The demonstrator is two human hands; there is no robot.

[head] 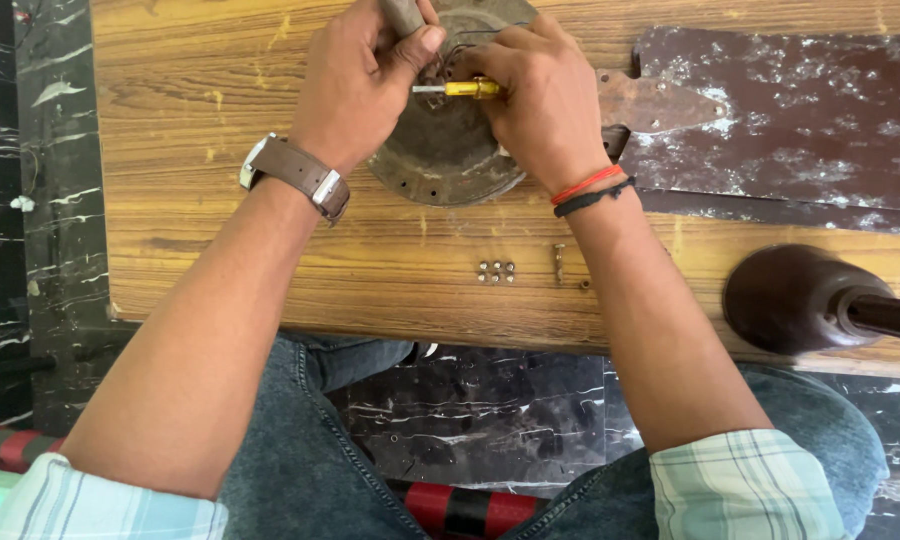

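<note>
Hands: right (545, 110) w/ yellow screwdriver (470, 89), left (355, 85) on round plate (440, 150).

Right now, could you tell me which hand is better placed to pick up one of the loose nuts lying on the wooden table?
Probably the right hand. The nuts lie just below its wrist, though it holds a yellow-handled screwdriver. The left hand is farther off, gripping a grey handle above the round metal plate.

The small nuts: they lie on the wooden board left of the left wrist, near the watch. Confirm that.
Not so. The head view shows the small nuts lying on the wooden board between the two forearms, below the round metal plate, nearer the right wrist than the watch.
</note>
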